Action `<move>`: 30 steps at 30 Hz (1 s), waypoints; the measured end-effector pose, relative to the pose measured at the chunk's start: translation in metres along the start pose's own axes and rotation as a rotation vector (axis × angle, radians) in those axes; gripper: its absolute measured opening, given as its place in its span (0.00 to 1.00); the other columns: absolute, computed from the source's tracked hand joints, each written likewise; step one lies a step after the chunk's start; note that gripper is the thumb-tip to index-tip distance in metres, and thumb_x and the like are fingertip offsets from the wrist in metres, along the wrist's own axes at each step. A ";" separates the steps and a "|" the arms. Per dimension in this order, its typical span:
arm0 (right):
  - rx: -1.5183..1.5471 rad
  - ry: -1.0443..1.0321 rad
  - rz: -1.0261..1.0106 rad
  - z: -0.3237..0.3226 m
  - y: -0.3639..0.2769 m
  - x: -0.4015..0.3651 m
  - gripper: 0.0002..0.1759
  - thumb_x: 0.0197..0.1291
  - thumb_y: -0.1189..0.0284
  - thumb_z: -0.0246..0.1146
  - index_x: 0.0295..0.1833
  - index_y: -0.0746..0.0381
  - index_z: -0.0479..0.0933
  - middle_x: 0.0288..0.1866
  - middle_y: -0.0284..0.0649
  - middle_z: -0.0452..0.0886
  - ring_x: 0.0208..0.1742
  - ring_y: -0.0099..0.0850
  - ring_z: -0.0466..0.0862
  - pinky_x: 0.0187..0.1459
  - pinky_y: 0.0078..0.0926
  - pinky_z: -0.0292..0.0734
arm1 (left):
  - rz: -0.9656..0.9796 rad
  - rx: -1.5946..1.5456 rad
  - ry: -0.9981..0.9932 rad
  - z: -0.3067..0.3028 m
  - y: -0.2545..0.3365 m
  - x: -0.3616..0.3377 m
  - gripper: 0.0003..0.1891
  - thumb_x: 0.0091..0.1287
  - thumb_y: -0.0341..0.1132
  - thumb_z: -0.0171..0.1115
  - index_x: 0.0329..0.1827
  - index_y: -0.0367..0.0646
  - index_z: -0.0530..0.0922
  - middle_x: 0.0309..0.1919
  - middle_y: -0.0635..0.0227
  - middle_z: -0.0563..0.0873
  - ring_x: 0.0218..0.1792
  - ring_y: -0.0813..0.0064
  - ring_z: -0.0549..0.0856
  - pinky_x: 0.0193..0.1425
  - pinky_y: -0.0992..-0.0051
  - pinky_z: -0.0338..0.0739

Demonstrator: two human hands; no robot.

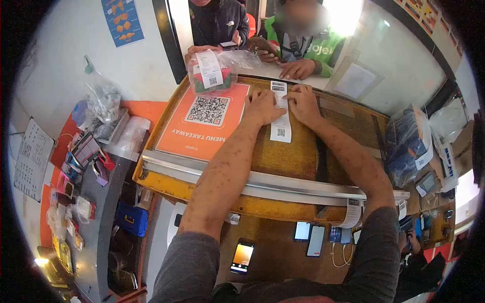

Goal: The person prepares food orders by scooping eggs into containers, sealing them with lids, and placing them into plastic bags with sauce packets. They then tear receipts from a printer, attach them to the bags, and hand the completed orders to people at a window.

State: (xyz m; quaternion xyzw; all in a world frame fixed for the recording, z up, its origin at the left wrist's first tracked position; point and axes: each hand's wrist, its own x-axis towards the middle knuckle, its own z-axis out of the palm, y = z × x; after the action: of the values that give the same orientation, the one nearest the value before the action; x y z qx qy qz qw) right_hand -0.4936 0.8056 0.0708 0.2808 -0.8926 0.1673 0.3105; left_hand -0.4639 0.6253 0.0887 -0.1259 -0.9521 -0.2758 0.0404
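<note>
A long white printed receipt lies on the yellow-brown counter top. My left hand is at its left edge, fingers curled and thumb against the paper. From the other side, my right hand grips the upper right edge with bent fingers. To the left of my hands, an orange menu sheet with a QR code is on the counter. A clear plastic bag with red and green contents and another receipt on it stands at the sheet's far end.
Across the counter are a person in a dark jacket and a person in a green jacket. Several phones, one a lit phone, lie on the lower shelf. A metal strip edges the counter. Bagged goods stand right.
</note>
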 end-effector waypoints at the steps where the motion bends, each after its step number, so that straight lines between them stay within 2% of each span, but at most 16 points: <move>1: -0.033 -0.019 -0.033 -0.003 0.001 0.000 0.12 0.49 0.76 0.60 0.39 0.53 0.82 0.46 0.42 0.73 0.51 0.45 0.70 0.53 0.43 0.68 | 0.009 -0.001 0.005 0.000 -0.001 0.001 0.23 0.50 0.52 0.62 0.43 0.45 0.75 0.55 0.65 0.76 0.62 0.63 0.66 0.68 0.61 0.50; 4: 0.053 0.020 0.133 -0.038 -0.002 0.002 0.16 0.50 0.75 0.59 0.47 0.55 0.77 0.48 0.44 0.74 0.52 0.46 0.71 0.55 0.42 0.67 | 0.014 0.009 0.003 0.002 -0.003 0.002 0.25 0.49 0.53 0.63 0.43 0.44 0.75 0.55 0.65 0.76 0.62 0.64 0.65 0.68 0.61 0.49; 6: 0.260 -0.011 0.096 -0.094 -0.029 -0.011 0.18 0.52 0.75 0.58 0.52 0.59 0.73 0.50 0.45 0.75 0.55 0.45 0.72 0.59 0.39 0.65 | 0.006 0.005 -0.017 0.001 -0.003 0.003 0.25 0.48 0.53 0.64 0.44 0.44 0.75 0.56 0.64 0.74 0.63 0.62 0.64 0.68 0.59 0.51; 8: 0.454 -0.132 0.268 -0.167 -0.082 -0.039 0.13 0.57 0.75 0.57 0.50 0.62 0.74 0.50 0.42 0.77 0.56 0.35 0.75 0.59 0.32 0.66 | 0.001 0.000 -0.034 0.003 -0.002 0.004 0.26 0.47 0.52 0.65 0.44 0.44 0.75 0.58 0.62 0.72 0.64 0.60 0.63 0.67 0.57 0.52; 10: 0.560 -0.199 0.302 -0.232 -0.131 -0.085 0.11 0.59 0.77 0.56 0.48 0.62 0.76 0.49 0.39 0.79 0.51 0.30 0.78 0.56 0.30 0.71 | 0.053 -0.056 0.281 0.015 -0.004 0.002 0.28 0.47 0.51 0.67 0.49 0.46 0.75 0.61 0.61 0.66 0.65 0.55 0.62 0.66 0.50 0.54; 12: 0.613 -0.248 0.289 -0.279 -0.151 -0.155 0.14 0.55 0.71 0.62 0.47 0.63 0.77 0.45 0.42 0.81 0.48 0.33 0.81 0.51 0.34 0.74 | 0.059 0.025 0.250 0.012 0.004 -0.005 0.28 0.47 0.51 0.66 0.51 0.50 0.75 0.62 0.61 0.64 0.65 0.54 0.61 0.65 0.47 0.54; 14: 0.966 -0.280 0.365 -0.309 -0.179 -0.211 0.15 0.54 0.69 0.63 0.45 0.66 0.77 0.42 0.46 0.82 0.45 0.37 0.82 0.50 0.36 0.74 | 0.024 0.175 0.143 0.005 0.015 -0.012 0.28 0.47 0.51 0.66 0.54 0.57 0.74 0.62 0.62 0.64 0.67 0.51 0.57 0.64 0.41 0.53; 17: 1.163 -0.129 0.523 -0.320 -0.205 -0.293 0.15 0.57 0.69 0.62 0.45 0.68 0.77 0.41 0.46 0.82 0.44 0.37 0.82 0.50 0.36 0.74 | -0.056 0.202 0.042 0.006 0.023 -0.009 0.29 0.48 0.52 0.66 0.55 0.57 0.74 0.62 0.63 0.66 0.68 0.51 0.56 0.65 0.39 0.51; 18: 1.159 -0.128 0.508 -0.324 -0.212 -0.315 0.15 0.57 0.69 0.62 0.45 0.68 0.77 0.41 0.46 0.82 0.44 0.37 0.82 0.50 0.36 0.74 | -0.088 0.262 0.034 -0.001 0.034 -0.014 0.29 0.49 0.54 0.65 0.56 0.58 0.75 0.63 0.63 0.69 0.68 0.51 0.59 0.67 0.41 0.50; 20: 1.110 -0.045 0.747 -0.330 -0.220 -0.349 0.15 0.56 0.71 0.63 0.47 0.68 0.76 0.42 0.46 0.82 0.45 0.35 0.82 0.50 0.33 0.74 | -0.087 0.366 0.005 0.000 0.038 0.003 0.28 0.52 0.53 0.62 0.59 0.61 0.74 0.63 0.64 0.69 0.68 0.52 0.61 0.68 0.42 0.50; 21: 1.107 -0.040 0.726 -0.330 -0.221 -0.366 0.15 0.56 0.71 0.63 0.47 0.68 0.76 0.42 0.46 0.82 0.45 0.35 0.82 0.50 0.33 0.74 | -0.093 0.470 -0.048 0.005 0.037 0.011 0.27 0.56 0.52 0.59 0.61 0.65 0.73 0.64 0.64 0.70 0.67 0.53 0.63 0.68 0.44 0.51; 23: 1.034 -0.077 0.878 -0.329 -0.217 -0.390 0.15 0.56 0.74 0.62 0.48 0.68 0.75 0.42 0.44 0.82 0.46 0.32 0.81 0.50 0.31 0.74 | -0.157 0.444 0.009 0.012 0.041 0.014 0.29 0.57 0.55 0.58 0.64 0.68 0.69 0.66 0.64 0.67 0.68 0.55 0.61 0.69 0.45 0.48; 25: 1.004 -0.097 0.861 -0.334 -0.224 -0.386 0.13 0.59 0.75 0.61 0.48 0.67 0.76 0.41 0.41 0.82 0.46 0.28 0.80 0.50 0.28 0.74 | -0.224 0.410 0.051 0.006 0.054 0.010 0.31 0.58 0.58 0.56 0.68 0.71 0.66 0.68 0.63 0.65 0.69 0.58 0.59 0.69 0.47 0.45; 27: 1.052 -0.267 0.927 -0.326 -0.225 -0.393 0.11 0.61 0.75 0.61 0.49 0.65 0.76 0.42 0.39 0.82 0.46 0.26 0.79 0.50 0.26 0.73 | -0.232 0.415 0.116 0.009 0.055 -0.006 0.29 0.61 0.55 0.54 0.69 0.75 0.64 0.66 0.64 0.67 0.69 0.59 0.60 0.70 0.48 0.44; 29: 1.093 -0.299 0.984 -0.310 -0.230 -0.398 0.11 0.63 0.73 0.60 0.50 0.64 0.76 0.44 0.37 0.81 0.46 0.26 0.80 0.50 0.24 0.73 | -0.178 0.372 0.137 -0.004 0.070 -0.052 0.25 0.63 0.54 0.52 0.65 0.69 0.70 0.64 0.62 0.69 0.67 0.56 0.62 0.68 0.47 0.47; 30: 1.096 -0.328 0.895 -0.302 -0.232 -0.402 0.11 0.63 0.74 0.60 0.50 0.64 0.76 0.44 0.37 0.81 0.47 0.26 0.79 0.51 0.25 0.73 | -0.073 0.277 0.268 -0.007 0.074 -0.071 0.22 0.63 0.52 0.52 0.60 0.64 0.74 0.62 0.61 0.71 0.65 0.56 0.64 0.67 0.47 0.51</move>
State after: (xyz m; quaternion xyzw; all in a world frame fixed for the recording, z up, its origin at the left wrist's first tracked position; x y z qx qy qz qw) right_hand 0.0470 0.9257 0.0661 0.0255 -0.7450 0.6572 -0.1109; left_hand -0.3760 0.6665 0.1219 -0.0469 -0.9709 -0.1576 0.1739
